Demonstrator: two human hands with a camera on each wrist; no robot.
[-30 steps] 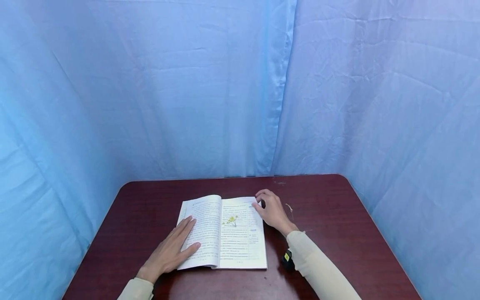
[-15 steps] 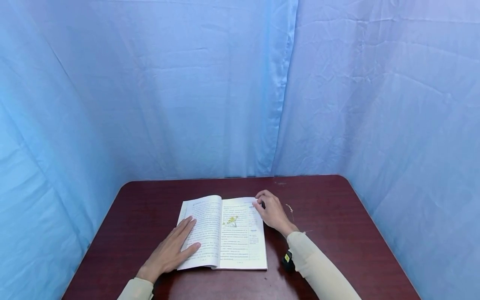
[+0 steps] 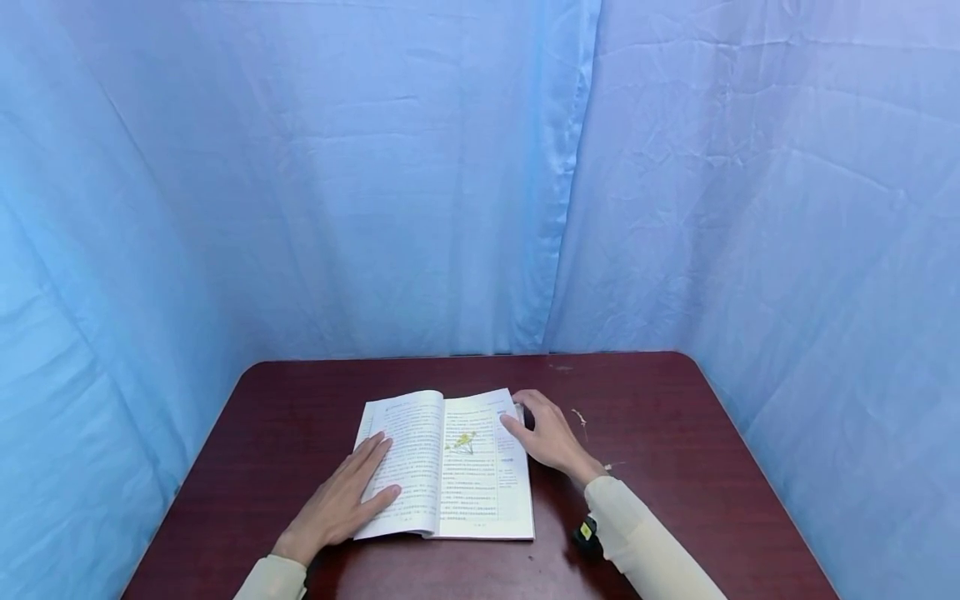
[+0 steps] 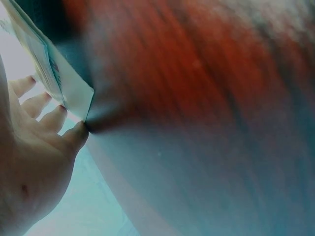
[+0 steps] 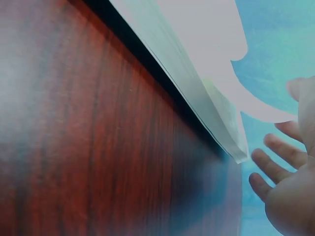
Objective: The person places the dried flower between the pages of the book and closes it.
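Observation:
An open book (image 3: 480, 508) lies on the dark red table, printed text on both pages. On its right page rests a small yellow flower sprig (image 3: 465, 442) with thin stems. My left hand (image 3: 337, 500) lies with straight, spread fingers on the left page (image 3: 412, 433); in the left wrist view its fingertips meet the book's edge. At the upper right corner, my right hand (image 3: 551, 433) has its thumb above and index finger beside a lifted page (image 5: 261, 110). This page curls up off the stack in the right wrist view. Its corner is between thumb and index finger.
Thin dried plant bits (image 3: 580, 417) lie on the table (image 3: 675, 433) right of the book, with another bit (image 3: 611, 467) by the right wrist. A black device with a yellow label (image 3: 587, 532) sits under the right sleeve. Blue curtains (image 3: 375, 208) surround the table.
The right page's upper corner has risen off the book. My right hand has shifted slightly down and right, its fingers repositioned at that corner. The left hand has not moved.

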